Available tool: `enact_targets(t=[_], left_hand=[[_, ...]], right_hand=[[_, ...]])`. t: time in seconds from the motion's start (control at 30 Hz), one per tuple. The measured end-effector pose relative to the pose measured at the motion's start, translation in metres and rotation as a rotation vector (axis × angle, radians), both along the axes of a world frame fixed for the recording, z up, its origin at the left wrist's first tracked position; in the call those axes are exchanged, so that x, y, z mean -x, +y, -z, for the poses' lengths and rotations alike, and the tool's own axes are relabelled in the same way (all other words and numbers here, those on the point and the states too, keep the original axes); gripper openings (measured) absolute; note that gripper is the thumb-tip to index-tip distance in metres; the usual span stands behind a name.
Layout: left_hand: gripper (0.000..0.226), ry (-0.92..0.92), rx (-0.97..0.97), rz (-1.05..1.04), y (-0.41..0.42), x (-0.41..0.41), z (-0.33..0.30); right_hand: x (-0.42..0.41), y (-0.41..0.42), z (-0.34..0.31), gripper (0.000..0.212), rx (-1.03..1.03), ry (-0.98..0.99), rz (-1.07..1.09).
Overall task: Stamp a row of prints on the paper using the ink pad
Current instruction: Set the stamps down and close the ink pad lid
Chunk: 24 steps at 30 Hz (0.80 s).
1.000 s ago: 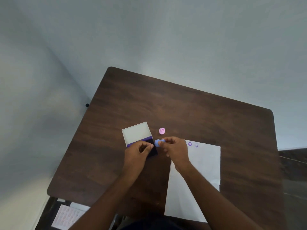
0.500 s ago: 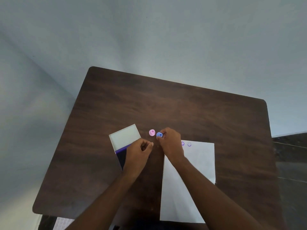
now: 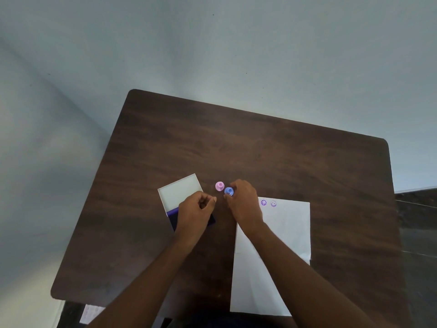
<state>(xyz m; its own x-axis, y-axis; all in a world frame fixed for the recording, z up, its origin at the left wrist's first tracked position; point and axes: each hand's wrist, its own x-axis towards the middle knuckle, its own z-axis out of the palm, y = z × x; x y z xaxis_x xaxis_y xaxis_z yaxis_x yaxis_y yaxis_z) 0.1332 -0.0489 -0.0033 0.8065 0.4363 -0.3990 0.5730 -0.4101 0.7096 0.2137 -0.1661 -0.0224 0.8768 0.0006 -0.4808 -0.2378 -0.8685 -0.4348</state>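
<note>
My right hand (image 3: 243,202) pinches a small blue stamp (image 3: 228,191) that stands low on the dark wooden table (image 3: 236,143), right beside a pink stamp (image 3: 220,185). A white paper (image 3: 283,233) lies under my right forearm and carries two purple prints (image 3: 263,202) near its top edge. To the left, the ink pad (image 3: 173,217) sits with its white lid (image 3: 179,190) folded back. My left hand (image 3: 195,213) covers most of the dark pad, with its fingers curled on it.
The table's far half is bare wood, and pale walls stand behind and to the left. A pale patterned sheet (image 3: 91,313) shows below the table's near left corner. Dark floor lies to the right.
My right hand carried the blue stamp from the ink pad up and right to a spot beside the pink stamp. My left hand stayed on the pad. The camera view shifted.
</note>
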Motion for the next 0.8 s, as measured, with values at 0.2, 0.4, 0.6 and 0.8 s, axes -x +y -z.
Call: enact_targets(t=[0.2, 0.4, 0.6, 0.8], left_hand=[[0.019, -0.050, 0.064, -0.125, 0.020, 0.015, -0.001], [0.016, -0.043, 0.113, -0.323, 0.052, 0.037, 0.004], [0.016, -0.060, 0.149, -0.472, 0.073, 0.049, 0.002], [0.025, -0.102, 0.250, -0.612, 0.082, 0.047, 0.000]], right_hand=[[0.015, -0.008, -0.008, 0.014, -0.121, -0.175, -0.002], [0.033, 0.013, -0.023, 0.013, -0.295, -0.313, -0.076], [0.028, 0.044, -0.027, 0.024, -0.289, -0.177, -0.237], [0.017, 0.068, -0.023, 0.042, -0.156, -0.049, -0.380]])
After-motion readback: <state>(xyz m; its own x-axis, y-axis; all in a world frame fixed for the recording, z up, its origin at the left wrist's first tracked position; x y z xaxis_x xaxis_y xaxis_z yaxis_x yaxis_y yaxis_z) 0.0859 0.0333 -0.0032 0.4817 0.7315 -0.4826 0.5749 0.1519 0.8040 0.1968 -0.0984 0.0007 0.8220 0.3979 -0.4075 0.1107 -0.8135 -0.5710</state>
